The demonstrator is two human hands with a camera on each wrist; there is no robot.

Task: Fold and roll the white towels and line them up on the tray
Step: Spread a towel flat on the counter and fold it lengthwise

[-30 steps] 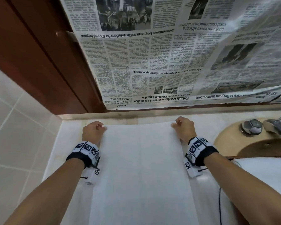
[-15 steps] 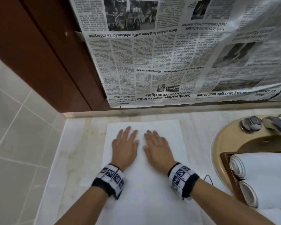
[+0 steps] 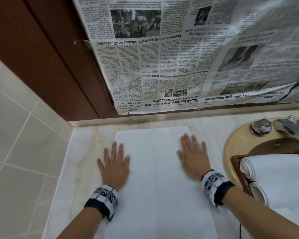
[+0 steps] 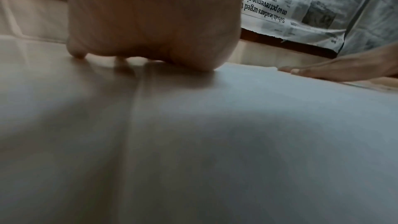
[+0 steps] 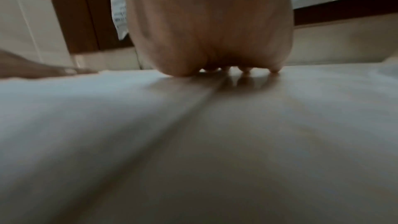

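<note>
A white towel (image 3: 154,178) lies flat on the marble counter, its far end near the wall. My left hand (image 3: 114,163) presses flat on the towel's left edge, fingers straight and spread. My right hand (image 3: 193,156) presses flat on the right edge in the same way. Both wrist views show a palm low over the white towel (image 4: 237,125) (image 5: 107,125), with the other hand's fingers (image 4: 323,71) (image 5: 53,71) lying on the cloth. At the right a wooden tray (image 3: 240,176) holds two rolled white towels (image 3: 273,171).
The marble counter (image 3: 83,163) meets a tiled wall at the left and a wooden panel behind. A newspaper sheet (image 3: 179,57) hangs on the back wall. A beige basin (image 3: 238,144) with a chrome tap (image 3: 262,126) sits at the right under the tray.
A second ago both hands pinched the towel's far corners. Then they lay flat side by side at its middle; now they have slid apart to the left and right edges.
</note>
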